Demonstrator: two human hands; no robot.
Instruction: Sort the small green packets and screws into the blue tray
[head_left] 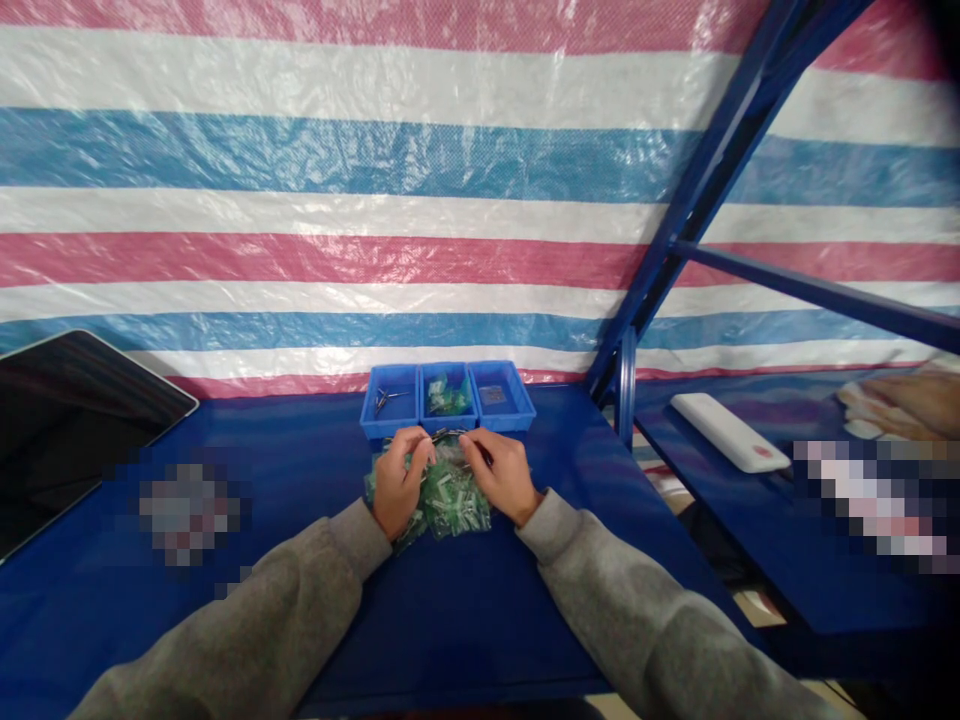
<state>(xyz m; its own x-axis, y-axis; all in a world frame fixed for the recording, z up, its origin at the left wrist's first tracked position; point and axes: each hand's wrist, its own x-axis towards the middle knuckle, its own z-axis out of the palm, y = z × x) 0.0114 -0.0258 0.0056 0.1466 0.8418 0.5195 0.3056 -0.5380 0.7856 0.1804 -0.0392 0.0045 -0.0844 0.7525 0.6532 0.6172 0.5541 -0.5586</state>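
Observation:
My left hand (399,482) and my right hand (501,474) are close together over a pile of small green-tinted clear plastic bags (456,502) with whitish pieces in them. The fingers of both hands are pinched. A thin dark strip (450,433) shows between the fingertips, too small to name. Just beyond the hands stand three joined blue bins. Thin metal pieces lie in the left bin (367,418), green bags fill part of the middle bin (448,416), and small flat pale pieces are in the right bin (529,405).
A dark flat screen (75,430) leans in at the left of the blue table (450,640). Beside it is a blurred-out item (187,512). A blue metal frame (697,190) rises at the right. Past it, a white oblong device (727,432) rests on another blue table. Striped sheeting (337,220) hangs behind.

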